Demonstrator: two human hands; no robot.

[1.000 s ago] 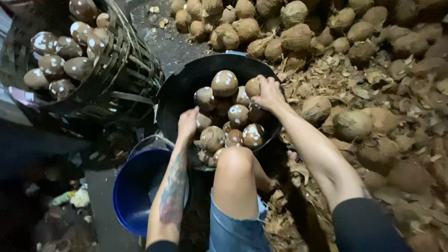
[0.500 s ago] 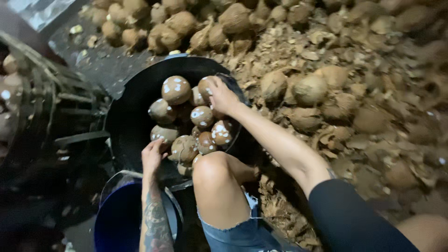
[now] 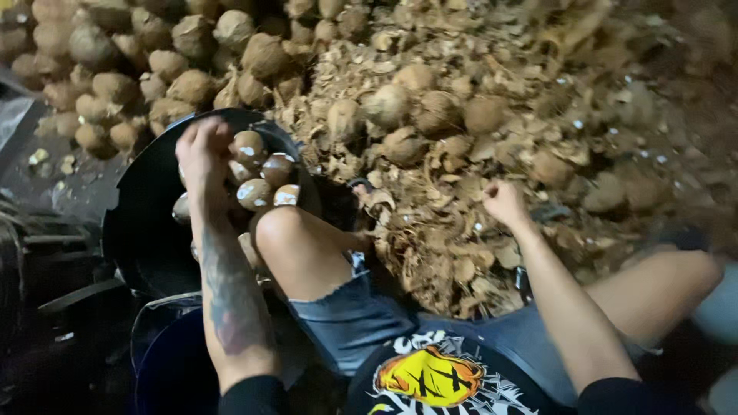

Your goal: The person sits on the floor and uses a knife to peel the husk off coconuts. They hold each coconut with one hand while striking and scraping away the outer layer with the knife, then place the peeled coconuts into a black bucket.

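Swung away from the black tub (image 3: 146, 223), right hand (image 3: 503, 201) now fisted over the husk litter (image 3: 438, 230), contents not discernible; left hand (image 3: 204, 150) fingers spread down among peeled coconuts (image 3: 255, 194) in that tub.

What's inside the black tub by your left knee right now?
The black tub holds peeled coconuts, four or five showing. The left hand rests among them. The forearm and knee cover the near part, so the rest cannot be counted.

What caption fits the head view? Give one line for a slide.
Seated person's left hand reaches into a black tub of peeled coconuts; right hand rests on husk pile.
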